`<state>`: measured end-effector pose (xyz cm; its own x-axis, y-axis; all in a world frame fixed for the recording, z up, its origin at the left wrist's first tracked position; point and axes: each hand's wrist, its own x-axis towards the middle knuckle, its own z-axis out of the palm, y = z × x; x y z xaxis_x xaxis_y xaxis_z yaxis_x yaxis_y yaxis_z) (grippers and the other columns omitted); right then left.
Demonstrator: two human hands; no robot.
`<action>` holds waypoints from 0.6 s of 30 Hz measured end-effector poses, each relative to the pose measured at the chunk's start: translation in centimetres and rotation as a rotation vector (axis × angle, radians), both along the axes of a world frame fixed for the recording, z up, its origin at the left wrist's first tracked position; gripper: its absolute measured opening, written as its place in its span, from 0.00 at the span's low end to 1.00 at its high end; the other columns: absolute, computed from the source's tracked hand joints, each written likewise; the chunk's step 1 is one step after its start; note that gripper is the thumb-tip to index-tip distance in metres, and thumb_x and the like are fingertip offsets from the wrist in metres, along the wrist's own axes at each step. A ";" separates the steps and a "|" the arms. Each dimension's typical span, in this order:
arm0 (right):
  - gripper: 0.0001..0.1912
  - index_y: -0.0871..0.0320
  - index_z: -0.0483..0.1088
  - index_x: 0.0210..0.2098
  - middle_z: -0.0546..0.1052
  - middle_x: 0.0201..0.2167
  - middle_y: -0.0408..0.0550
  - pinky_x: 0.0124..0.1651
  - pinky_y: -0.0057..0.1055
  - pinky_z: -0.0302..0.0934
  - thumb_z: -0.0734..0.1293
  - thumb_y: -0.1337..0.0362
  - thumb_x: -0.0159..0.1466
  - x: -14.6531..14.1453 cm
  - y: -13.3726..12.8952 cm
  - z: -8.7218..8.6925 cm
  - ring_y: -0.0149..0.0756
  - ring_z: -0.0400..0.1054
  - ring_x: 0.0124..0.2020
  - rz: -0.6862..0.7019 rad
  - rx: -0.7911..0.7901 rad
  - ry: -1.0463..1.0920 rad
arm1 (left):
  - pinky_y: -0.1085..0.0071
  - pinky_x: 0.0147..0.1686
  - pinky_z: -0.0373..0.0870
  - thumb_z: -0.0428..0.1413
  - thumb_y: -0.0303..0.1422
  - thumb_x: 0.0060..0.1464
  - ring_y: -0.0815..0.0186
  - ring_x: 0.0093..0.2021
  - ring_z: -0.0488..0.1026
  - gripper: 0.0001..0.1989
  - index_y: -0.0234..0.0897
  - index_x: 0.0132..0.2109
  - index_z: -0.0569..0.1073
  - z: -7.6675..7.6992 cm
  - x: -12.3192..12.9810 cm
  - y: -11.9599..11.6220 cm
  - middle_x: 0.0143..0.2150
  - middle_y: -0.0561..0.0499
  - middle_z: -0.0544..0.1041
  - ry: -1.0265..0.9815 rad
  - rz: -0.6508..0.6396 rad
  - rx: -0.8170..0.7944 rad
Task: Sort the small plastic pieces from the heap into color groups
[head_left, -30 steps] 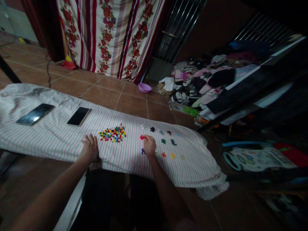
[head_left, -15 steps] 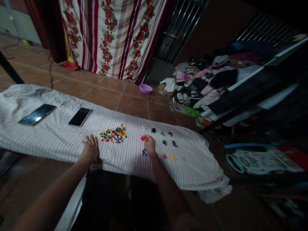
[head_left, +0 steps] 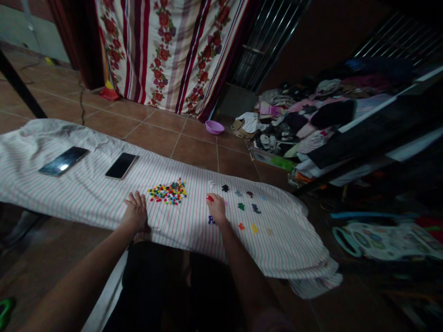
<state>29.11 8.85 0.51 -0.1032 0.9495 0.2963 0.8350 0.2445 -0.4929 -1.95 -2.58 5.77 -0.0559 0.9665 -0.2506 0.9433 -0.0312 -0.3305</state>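
Observation:
My left hand (head_left: pixel 136 212) rests on the striped cloth near its front edge, fingers spread, with nothing in it. Just beyond and to its right lies a heap of small mixed-colour cubes (head_left: pixel 168 192). Pinched together, the fingers of my right hand (head_left: pixel 217 208) are at some small red pieces (head_left: pixel 209 198), which they partly cover. Around this hand lie little single-colour groups: dark blue pieces (head_left: pixel 211 220), black pieces (head_left: pixel 225 188), green pieces (head_left: pixel 241 206), dark grey pieces (head_left: pixel 256 209), orange pieces (head_left: pixel 241 226) and yellow pieces (head_left: pixel 254 228).
Two phones, a larger phone (head_left: pixel 64 161) and a smaller phone (head_left: pixel 122 165), lie on the cloth (head_left: pixel 183 219) to the left. A purple basin (head_left: pixel 214 127) stands on the tiled floor behind. Clothes (head_left: pixel 297 115) are heaped at the back right.
The view has shifted slightly, so everything sits a little farther right. My right hand stays at the red pieces and now covers more of them. My left hand remains spread on the cloth.

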 end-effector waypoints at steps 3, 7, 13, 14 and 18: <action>0.15 0.59 0.76 0.42 0.79 0.44 0.53 0.54 0.39 0.60 0.63 0.66 0.58 0.0 -0.1 0.1 0.42 0.70 0.48 0.002 0.005 0.029 | 0.40 0.54 0.57 0.62 0.53 0.38 0.22 0.64 0.50 0.59 0.11 0.65 0.52 -0.1 0.0 0.0 0.65 0.13 0.47 0.007 -0.005 0.002; 0.14 0.58 0.77 0.40 0.79 0.44 0.52 0.56 0.40 0.60 0.63 0.65 0.57 0.0 -0.1 0.3 0.42 0.70 0.47 0.011 0.011 0.092 | 0.39 0.54 0.56 0.62 0.52 0.38 0.22 0.64 0.49 0.58 0.13 0.65 0.53 -0.2 0.1 0.0 0.66 0.14 0.47 0.002 -0.003 0.028; 0.17 0.59 0.76 0.41 0.79 0.43 0.53 0.52 0.39 0.63 0.61 0.60 0.59 -0.2 0.2 0.1 0.42 0.72 0.46 0.000 0.003 0.196 | 0.40 0.54 0.57 0.60 0.46 0.44 0.22 0.64 0.50 0.52 0.11 0.65 0.52 -0.3 0.2 -0.2 0.65 0.14 0.47 0.002 -0.003 0.034; 0.17 0.58 0.76 0.41 0.79 0.43 0.53 0.52 0.39 0.64 0.61 0.60 0.59 -0.2 0.3 0.0 0.41 0.72 0.45 -0.011 0.008 0.203 | 0.40 0.54 0.57 0.60 0.45 0.45 0.22 0.64 0.49 0.51 0.11 0.65 0.51 -0.3 0.2 -0.2 0.66 0.14 0.47 0.003 0.000 0.039; 0.16 0.58 0.76 0.39 0.80 0.41 0.53 0.51 0.39 0.64 0.59 0.61 0.60 -0.3 0.3 0.0 0.41 0.72 0.43 -0.036 0.089 0.182 | 0.39 0.55 0.55 0.63 0.48 0.40 0.21 0.64 0.48 0.56 0.11 0.65 0.52 -0.6 0.1 0.0 0.65 0.13 0.46 -0.030 0.006 0.045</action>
<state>28.78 9.17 0.52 -0.0067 0.9209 0.3896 0.7432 0.2653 -0.6143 -1.90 -2.62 5.13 -0.0545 0.9765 -0.2086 0.9528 -0.0116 -0.3035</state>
